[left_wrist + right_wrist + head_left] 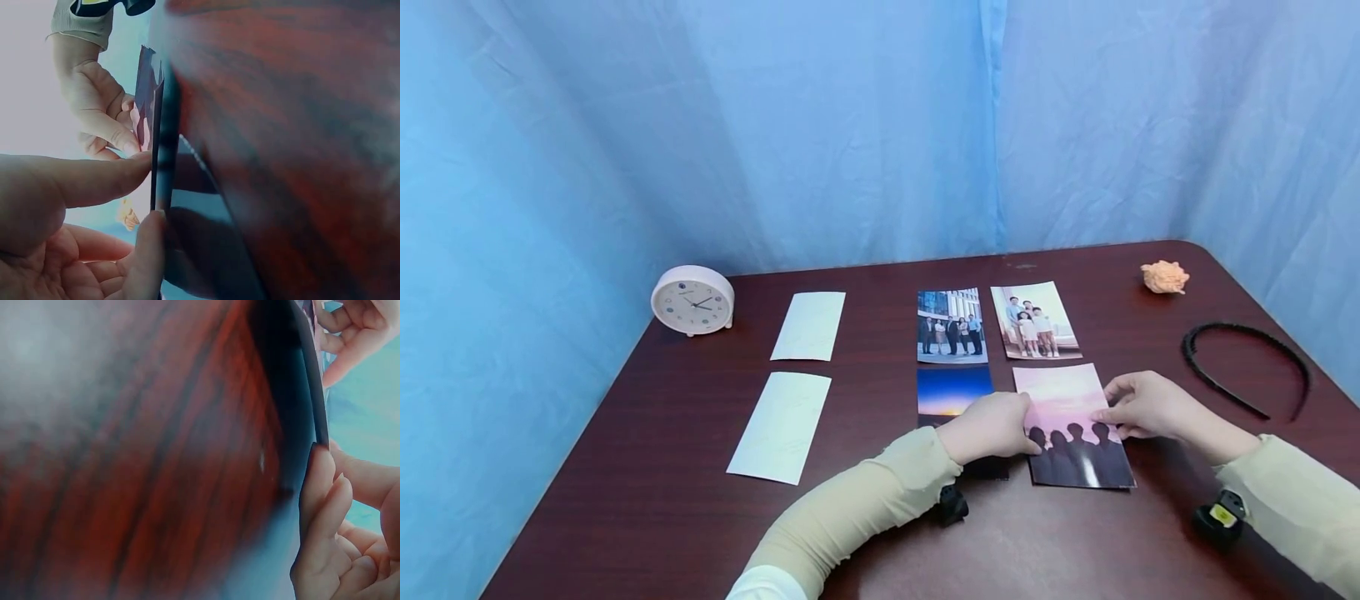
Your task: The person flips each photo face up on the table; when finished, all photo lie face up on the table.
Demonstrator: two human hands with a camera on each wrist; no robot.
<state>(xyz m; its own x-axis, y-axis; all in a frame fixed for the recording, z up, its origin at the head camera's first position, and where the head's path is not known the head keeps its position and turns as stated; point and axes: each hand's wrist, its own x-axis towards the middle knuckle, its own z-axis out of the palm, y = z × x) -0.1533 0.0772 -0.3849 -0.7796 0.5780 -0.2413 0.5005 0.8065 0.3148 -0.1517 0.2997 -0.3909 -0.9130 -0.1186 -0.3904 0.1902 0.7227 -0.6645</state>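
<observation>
The photo (pixel 1078 467) is a glossy rectangle, picture side up, with a pink and lilac sky above four dark heads in silhouette; a pale glare streaks its near-black lower part. The left hand (pixel 988 427) and the right hand (pixel 1150 404) pinch its opposite side edges. It sits just right of the sunset photo (pixel 951 392) and just nearer than the family photo (pixel 1037 321), its sky end pointing away.

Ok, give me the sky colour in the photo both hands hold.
Mostly pale pink on that photo; the head view shows it best.
</observation>
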